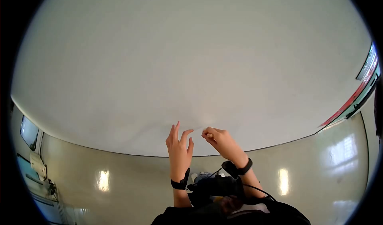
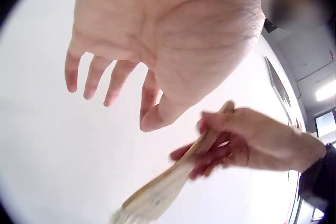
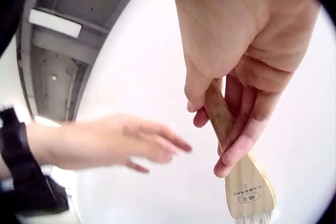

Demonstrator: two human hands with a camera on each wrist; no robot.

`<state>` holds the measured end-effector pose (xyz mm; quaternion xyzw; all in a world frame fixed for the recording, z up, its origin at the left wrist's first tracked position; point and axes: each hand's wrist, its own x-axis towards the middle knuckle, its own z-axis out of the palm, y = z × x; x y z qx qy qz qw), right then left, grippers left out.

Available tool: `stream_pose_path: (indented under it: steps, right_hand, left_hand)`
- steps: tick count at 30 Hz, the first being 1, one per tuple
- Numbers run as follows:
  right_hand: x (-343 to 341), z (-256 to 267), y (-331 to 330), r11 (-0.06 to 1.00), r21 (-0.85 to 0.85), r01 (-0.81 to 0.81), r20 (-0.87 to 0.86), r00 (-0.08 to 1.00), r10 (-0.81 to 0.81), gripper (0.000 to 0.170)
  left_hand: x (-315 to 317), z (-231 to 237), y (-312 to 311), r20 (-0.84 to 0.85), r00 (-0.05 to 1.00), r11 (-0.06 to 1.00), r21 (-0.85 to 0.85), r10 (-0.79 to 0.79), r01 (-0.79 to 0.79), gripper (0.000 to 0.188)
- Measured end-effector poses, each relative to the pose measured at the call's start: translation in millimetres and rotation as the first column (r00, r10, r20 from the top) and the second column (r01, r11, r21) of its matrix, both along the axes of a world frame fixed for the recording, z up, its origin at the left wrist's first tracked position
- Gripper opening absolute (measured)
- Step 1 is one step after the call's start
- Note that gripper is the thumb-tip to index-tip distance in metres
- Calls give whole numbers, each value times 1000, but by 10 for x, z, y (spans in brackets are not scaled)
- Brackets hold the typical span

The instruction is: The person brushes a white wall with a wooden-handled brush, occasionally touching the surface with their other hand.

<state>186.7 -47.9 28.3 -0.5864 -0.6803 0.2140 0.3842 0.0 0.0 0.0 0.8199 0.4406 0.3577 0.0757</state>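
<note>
Head view, left grip [image 1: 179, 149] empty, fingers spread, near six o'clock, right grip [image 1: 220, 139] near five; left wrist, that right grip pinches the brush [image 2: 160, 187], aimed past seven; right wrist, bristles [image 3: 253, 219] below, best guided lightly, steadily.

glossy floor [image 1: 131, 181]: 2 narrow reflections [image 1: 103, 180] | grey ceiling [image 3: 52, 77]: lit lamp [image 3: 55, 23] | red strip [image 1: 351, 100]

pale wooden brush [image 3: 245, 190], white bristles downward
</note>
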Motion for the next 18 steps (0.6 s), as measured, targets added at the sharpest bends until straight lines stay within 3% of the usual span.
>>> stream_pose_path:
  steps: [2,3,5,8,11,15,18]
  right_hand:
    - [18,200,-204,987,161,-1,-126,992,21,12]
    - [-195,346,-266,967,250,56,-245,969,7,13]
    - [30,613,-356,873,472,127,-266,964,3,15]
    - [191,662,-381,776,615,141,-163,985,-50,16]
    - [108,500,-321,878,441,185,-95,983,-159,15]
    - [10,133,-112,971,163,175,-141,978,-152,12]
    - [0,-16,-144,989,101,109,-138,986,-94,12]
  left_hand:
    - [-33,-57,-41,8,1000,1000,-20,7,-7,30]
    - [-307,75,-10,-91,996,999,-29,16,-19,30]
    - [-85,-22,41,-64,997,999,5,38,-38,29]
    - [133,-83,-37,-15,999,999,-17,37,-37,28]
    - [105,-62,-43,-27,1000,999,-30,11,-11,28]
    - [44,-12,-38,-59,998,1000,-6,5,-5,31]
    - [-1,77,-64,-73,997,1000,-3,5,-6,32]
